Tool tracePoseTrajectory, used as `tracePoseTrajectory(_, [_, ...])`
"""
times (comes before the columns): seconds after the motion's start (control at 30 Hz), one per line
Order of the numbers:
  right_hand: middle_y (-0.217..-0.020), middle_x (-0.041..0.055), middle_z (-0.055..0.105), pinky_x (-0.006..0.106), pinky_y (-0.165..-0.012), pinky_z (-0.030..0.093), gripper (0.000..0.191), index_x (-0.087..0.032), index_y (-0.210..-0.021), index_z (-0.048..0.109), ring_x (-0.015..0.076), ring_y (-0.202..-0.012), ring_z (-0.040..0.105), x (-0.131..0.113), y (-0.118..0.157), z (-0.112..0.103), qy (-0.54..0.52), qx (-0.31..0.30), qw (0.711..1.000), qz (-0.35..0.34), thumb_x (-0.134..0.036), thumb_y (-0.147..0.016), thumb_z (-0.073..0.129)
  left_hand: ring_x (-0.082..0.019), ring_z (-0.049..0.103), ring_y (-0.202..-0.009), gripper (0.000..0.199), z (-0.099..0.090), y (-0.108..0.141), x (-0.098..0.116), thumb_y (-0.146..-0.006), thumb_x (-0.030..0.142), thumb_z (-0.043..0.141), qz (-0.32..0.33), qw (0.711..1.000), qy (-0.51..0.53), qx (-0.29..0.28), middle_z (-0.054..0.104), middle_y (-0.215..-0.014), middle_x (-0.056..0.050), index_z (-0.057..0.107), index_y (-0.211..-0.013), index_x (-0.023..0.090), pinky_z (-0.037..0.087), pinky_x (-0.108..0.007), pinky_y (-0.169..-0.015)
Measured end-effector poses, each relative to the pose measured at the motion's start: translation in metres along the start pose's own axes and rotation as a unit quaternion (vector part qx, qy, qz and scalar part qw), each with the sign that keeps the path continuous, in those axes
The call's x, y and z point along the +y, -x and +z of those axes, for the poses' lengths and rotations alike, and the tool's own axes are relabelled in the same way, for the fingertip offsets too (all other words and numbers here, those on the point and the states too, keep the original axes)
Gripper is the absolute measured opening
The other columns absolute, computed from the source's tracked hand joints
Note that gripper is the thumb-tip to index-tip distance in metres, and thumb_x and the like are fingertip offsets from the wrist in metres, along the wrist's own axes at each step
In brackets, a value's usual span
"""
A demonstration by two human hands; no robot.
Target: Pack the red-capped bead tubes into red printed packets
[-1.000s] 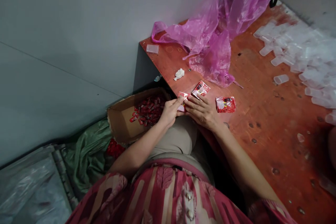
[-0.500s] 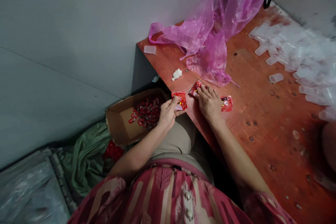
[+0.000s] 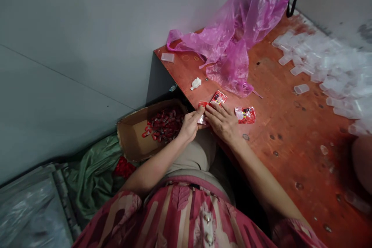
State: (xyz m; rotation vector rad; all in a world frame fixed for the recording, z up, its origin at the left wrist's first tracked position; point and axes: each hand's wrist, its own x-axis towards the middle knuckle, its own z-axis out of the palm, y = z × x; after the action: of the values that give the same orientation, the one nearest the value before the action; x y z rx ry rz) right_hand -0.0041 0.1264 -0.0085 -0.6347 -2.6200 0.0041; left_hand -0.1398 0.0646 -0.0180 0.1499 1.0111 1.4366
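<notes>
My left hand [image 3: 191,124] pinches a red packet [image 3: 202,119] at the near edge of the red-brown table [image 3: 285,151]. Over that packet's right side lie the fingers of my right hand [image 3: 223,122], flat and partly covering it; whether they also grip it is hidden. Just beyond my right fingertips a second red packet [image 3: 219,97] rests on the table. Another red and white packet [image 3: 245,115] lies to the right of my right hand.
A pink plastic bag [image 3: 229,54] spreads over the table's back. Many clear plastic containers [image 3: 334,73] are heaped at the right. Below the table's left edge, a cardboard box [image 3: 132,135] holds small red packets. A crumpled white scrap [image 3: 195,83] lies near the table edge.
My right hand has moved left off the packet on the table and onto the one in my left hand. The packet at the right is more exposed. The view has shifted slightly.
</notes>
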Motion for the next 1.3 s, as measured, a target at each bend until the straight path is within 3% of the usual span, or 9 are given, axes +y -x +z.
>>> tracePoseTrajectory(0.1, [-0.124, 0.0051, 0.061, 0.038, -0.106, 0.037, 0.029, -0.022, -0.114, 0.062, 0.0192, -0.121, 0.052, 0.001, 0.001, 0.001, -0.043, -0.011, 0.999, 0.031, -0.031, -0.090, 0.050, -0.008, 0.056, -0.059, 0.042, 0.001, -0.001, -0.003, -0.059, 0.045, 0.077, 0.004, 1.000, -0.007, -0.003, 0.061, -0.068, -0.001, 0.062, -0.078, 0.011, 0.054, -0.029, -0.067])
tracePoseTrajectory(0.17, [-0.126, 0.0068, 0.060, 0.038, -0.105, 0.039, 0.032, -0.021, -0.117, 0.060, 0.0193, -0.120, 0.053, 0.011, 0.000, 0.001, -0.050, 0.002, 0.994, 0.102, -0.035, -0.091, 0.047, -0.009, 0.057, -0.061, 0.041, 0.000, -0.003, -0.003, -0.061, 0.045, 0.076, 0.008, 1.000, -0.007, 0.002, 0.061, -0.070, -0.002, 0.062, -0.081, 0.011, 0.054, -0.029, -0.068])
tracePoseTrajectory(0.33, [-0.131, 0.0157, 0.053, 0.052, -0.101, 0.037, 0.039, -0.014, -0.123, 0.056, 0.0288, -0.126, 0.046, 0.036, -0.006, 0.009, 0.032, -0.042, 0.967, 0.247, -0.032, -0.091, 0.043, -0.009, 0.061, -0.066, 0.040, -0.002, -0.005, -0.003, -0.065, 0.044, 0.073, 0.020, 1.000, -0.004, 0.024, 0.062, -0.077, 0.000, 0.059, -0.089, 0.015, 0.055, -0.030, -0.071])
tracePoseTrajectory(0.53, [-0.126, 0.0086, 0.059, 0.053, -0.103, 0.034, 0.030, -0.019, -0.107, 0.066, 0.0281, -0.124, 0.049, 0.037, -0.005, 0.024, 0.081, -0.017, 0.969, 0.231, -0.028, -0.092, 0.042, -0.009, 0.060, -0.066, 0.035, -0.004, -0.003, -0.001, -0.064, 0.039, 0.074, 0.033, 0.999, 0.000, 0.026, 0.062, -0.077, 0.001, 0.058, -0.085, 0.016, 0.056, -0.033, -0.074])
tracePoseTrajectory(0.73, [-0.124, 0.0062, 0.061, 0.051, -0.105, 0.035, 0.026, -0.021, -0.103, 0.067, 0.0242, -0.125, 0.049, 0.030, 0.001, 0.010, 0.049, 0.038, 0.979, 0.193, -0.030, -0.091, 0.046, -0.010, 0.060, -0.066, 0.040, -0.004, -0.002, 0.005, -0.061, 0.042, 0.076, 0.031, 0.999, -0.004, 0.034, 0.063, -0.076, 0.000, 0.060, -0.084, 0.014, 0.056, -0.032, -0.071])
tracePoseTrajectory(0.93, [-0.123, 0.0036, 0.062, 0.047, -0.109, 0.031, 0.024, -0.025, -0.107, 0.065, 0.0212, -0.125, 0.049, 0.001, 0.000, -0.002, -0.030, -0.009, 0.995, 0.095, -0.030, -0.090, 0.049, -0.010, 0.060, -0.067, 0.041, 0.001, -0.001, 0.000, -0.064, 0.047, 0.073, 0.017, 1.000, 0.002, -0.009, 0.064, -0.079, -0.002, 0.062, -0.086, 0.014, 0.054, -0.029, -0.069])
tracePoseTrajectory(1.07, [-0.128, 0.0093, 0.058, 0.046, -0.105, 0.035, 0.033, -0.021, -0.117, 0.060, 0.0221, -0.124, 0.050, 0.009, -0.003, 0.002, -0.031, 0.000, 0.986, 0.165, -0.033, -0.092, 0.043, -0.010, 0.059, -0.063, 0.041, 0.002, -0.003, -0.003, -0.059, 0.041, 0.077, 0.014, 1.000, -0.003, 0.007, 0.065, -0.080, -0.002, 0.062, -0.085, 0.014, 0.054, -0.028, -0.064])
tracePoseTrajectory(1.17, [-0.133, 0.0155, 0.052, 0.054, -0.104, 0.033, 0.039, -0.016, -0.124, 0.055, 0.0286, -0.128, 0.044, 0.024, -0.005, 0.009, 0.027, -0.014, 0.969, 0.243, -0.033, -0.091, 0.043, -0.010, 0.059, -0.062, 0.039, 0.001, -0.004, -0.002, -0.059, 0.041, 0.077, 0.015, 0.999, 0.001, 0.030, 0.064, -0.076, -0.001, 0.060, -0.080, 0.014, 0.055, -0.029, -0.064])
tracePoseTrajectory(1.3, [-0.129, 0.0132, 0.056, 0.056, -0.105, 0.028, 0.035, -0.016, -0.118, 0.059, 0.0299, -0.128, 0.043, 0.032, -0.003, 0.023, 0.069, -0.039, 0.965, 0.250, -0.030, -0.092, 0.042, -0.010, 0.060, -0.062, 0.037, 0.001, -0.004, 0.000, -0.059, 0.041, 0.078, 0.018, 0.999, 0.011, 0.035, 0.062, -0.071, 0.000, 0.058, -0.075, 0.013, 0.057, -0.030, -0.063])
